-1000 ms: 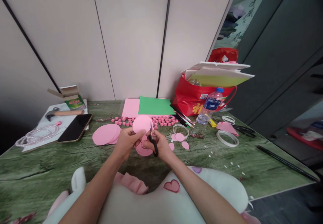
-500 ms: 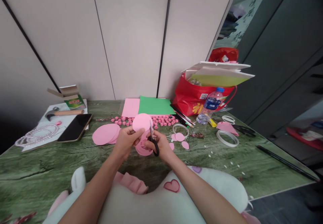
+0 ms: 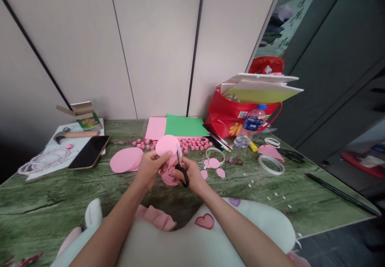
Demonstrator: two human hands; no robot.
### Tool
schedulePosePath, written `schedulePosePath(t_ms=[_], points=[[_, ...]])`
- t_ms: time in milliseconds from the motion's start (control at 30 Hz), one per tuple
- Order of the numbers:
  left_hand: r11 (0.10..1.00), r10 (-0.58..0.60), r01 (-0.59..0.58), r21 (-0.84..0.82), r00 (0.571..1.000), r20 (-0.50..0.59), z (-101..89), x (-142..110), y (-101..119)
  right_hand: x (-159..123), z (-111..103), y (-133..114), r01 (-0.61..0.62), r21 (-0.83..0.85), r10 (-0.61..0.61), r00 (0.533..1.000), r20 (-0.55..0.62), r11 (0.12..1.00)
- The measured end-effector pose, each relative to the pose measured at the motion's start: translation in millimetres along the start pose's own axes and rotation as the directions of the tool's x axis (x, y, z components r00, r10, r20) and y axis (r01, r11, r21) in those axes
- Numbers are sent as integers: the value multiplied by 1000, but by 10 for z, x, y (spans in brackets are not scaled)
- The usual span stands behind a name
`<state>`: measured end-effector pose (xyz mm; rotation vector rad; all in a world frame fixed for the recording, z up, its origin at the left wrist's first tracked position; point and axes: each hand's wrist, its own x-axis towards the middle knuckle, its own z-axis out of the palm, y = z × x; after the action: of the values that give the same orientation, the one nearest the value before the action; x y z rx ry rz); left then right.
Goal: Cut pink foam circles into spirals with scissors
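Observation:
Between thumb and fingers, my left hand pinches a round pink paper disc, held up above the table. My right hand is closed around the black handles of a pair of scissors. The blades point up and away, lying against the right edge of the disc; whether paper is between them I cannot tell. Below my hands lies a stack of pink paper circles, partly hidden. Larger pink paper circles overlap to the left. Small pink paper petals lie to the right.
Pink rosebuds line the back, before green paper. At left are a phone, a hammer and a bead string. Rightward stand a water bottle and red bag, with tape rolls. A plush toy fills my lap.
The pink disc and the scissors have shifted slightly left, and the scissors have tilted a little leftward. My hands keep the same holds.

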<state>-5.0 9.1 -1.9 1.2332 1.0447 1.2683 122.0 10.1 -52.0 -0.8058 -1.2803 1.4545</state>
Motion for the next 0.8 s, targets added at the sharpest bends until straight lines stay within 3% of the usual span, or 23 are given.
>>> schedulePosePath(t_ms=[300, 800], points=[[989, -64, 67, 132, 998, -22, -12, 13, -21, 18, -54, -36, 75, 15, -75, 996, 37, 997], [995, 2, -1, 103, 1000, -1, -14, 23, -30, 17, -66, -47, 65, -23, -65, 998, 7, 998]])
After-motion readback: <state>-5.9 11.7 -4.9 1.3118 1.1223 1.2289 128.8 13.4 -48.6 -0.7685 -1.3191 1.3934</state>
